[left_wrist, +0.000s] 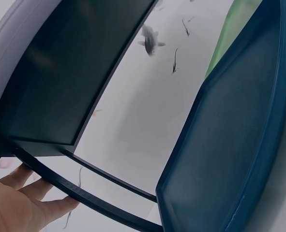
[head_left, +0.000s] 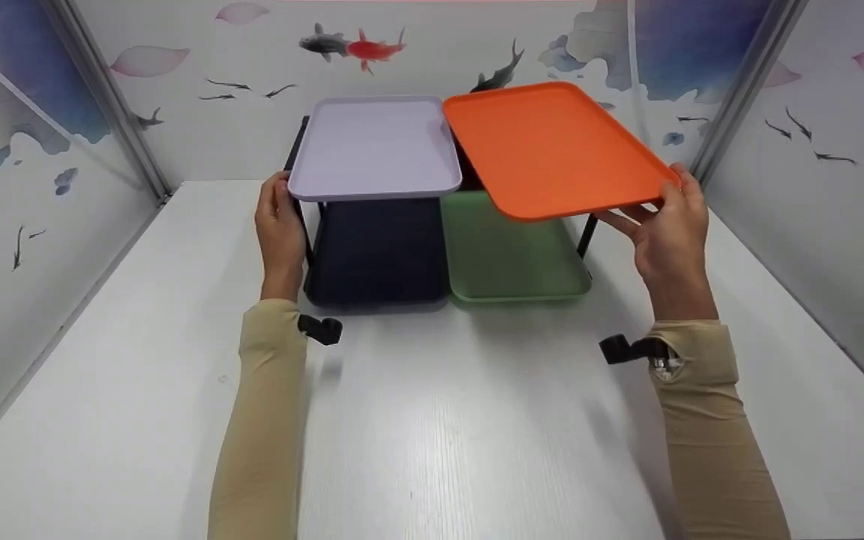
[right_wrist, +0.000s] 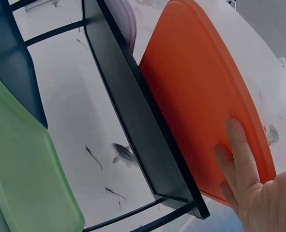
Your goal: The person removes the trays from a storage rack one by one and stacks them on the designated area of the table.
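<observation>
A lavender tray lies on the upper tier of a black two-tier rack. My left hand is at the rack's left side, its fairly straight fingers touching the black side bar just below the tier; the left wrist view does not show the thumb. With my right hand I hold an orange tray by its near right corner, fingers spread under it and thumb near the rim. The orange tray is tilted, its right side raised over the upper tier's right half.
Below, a dark blue tray and a green tray lie side by side on the lower level. The rack stands on a white table. Printed panels with fish enclose the back and both sides, joined by grey metal posts.
</observation>
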The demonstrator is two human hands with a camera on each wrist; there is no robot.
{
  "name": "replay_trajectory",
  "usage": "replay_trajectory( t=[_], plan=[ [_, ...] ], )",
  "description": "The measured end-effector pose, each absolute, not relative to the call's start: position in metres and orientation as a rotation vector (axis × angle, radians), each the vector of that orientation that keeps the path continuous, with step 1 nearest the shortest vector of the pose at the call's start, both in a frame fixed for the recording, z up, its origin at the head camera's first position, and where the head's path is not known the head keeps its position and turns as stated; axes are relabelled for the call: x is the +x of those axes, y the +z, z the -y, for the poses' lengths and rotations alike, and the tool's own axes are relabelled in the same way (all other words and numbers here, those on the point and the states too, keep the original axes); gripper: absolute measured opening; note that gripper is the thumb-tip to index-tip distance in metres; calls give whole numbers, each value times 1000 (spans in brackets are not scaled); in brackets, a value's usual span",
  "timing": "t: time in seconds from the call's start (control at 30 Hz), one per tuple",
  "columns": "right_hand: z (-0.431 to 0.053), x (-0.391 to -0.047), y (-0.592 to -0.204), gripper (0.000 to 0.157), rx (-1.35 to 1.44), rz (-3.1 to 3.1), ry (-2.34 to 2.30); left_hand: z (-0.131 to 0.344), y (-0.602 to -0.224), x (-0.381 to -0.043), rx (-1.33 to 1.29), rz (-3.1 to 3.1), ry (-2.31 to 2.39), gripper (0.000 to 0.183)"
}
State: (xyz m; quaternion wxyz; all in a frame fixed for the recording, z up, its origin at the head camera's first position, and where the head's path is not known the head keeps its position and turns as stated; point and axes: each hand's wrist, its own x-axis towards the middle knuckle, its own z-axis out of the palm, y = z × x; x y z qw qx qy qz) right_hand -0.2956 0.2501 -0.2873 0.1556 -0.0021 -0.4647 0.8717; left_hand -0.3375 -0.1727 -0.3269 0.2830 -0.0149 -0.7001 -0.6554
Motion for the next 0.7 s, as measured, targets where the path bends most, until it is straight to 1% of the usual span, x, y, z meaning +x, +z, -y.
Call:
replay_trajectory(
  t=[0.17, 0.3, 0.37, 0.53, 0.7],
  plan=[
    [-253, -294, -290, 63, -3, 1336, 2502, 173, -327, -338, -48, 1862, -1771, 40],
    [-257, -292, -293, 65, -28, 1339, 2505, 174, -327, -339, -34, 1860, -1796, 40],
    [-259, -292, -294, 61, -25, 1339, 2501, 174, -328, -340, -32, 1859, -1802, 40],
    [-263, -289, -297, 42, 22, 1350, 2494, 174, -329, -341, -42, 1846, -1806, 40],
    [-267, -286, -298, 43, 15, 1374, 2484, 174, -329, -341, -34, 1851, -1806, 41]
  ],
)
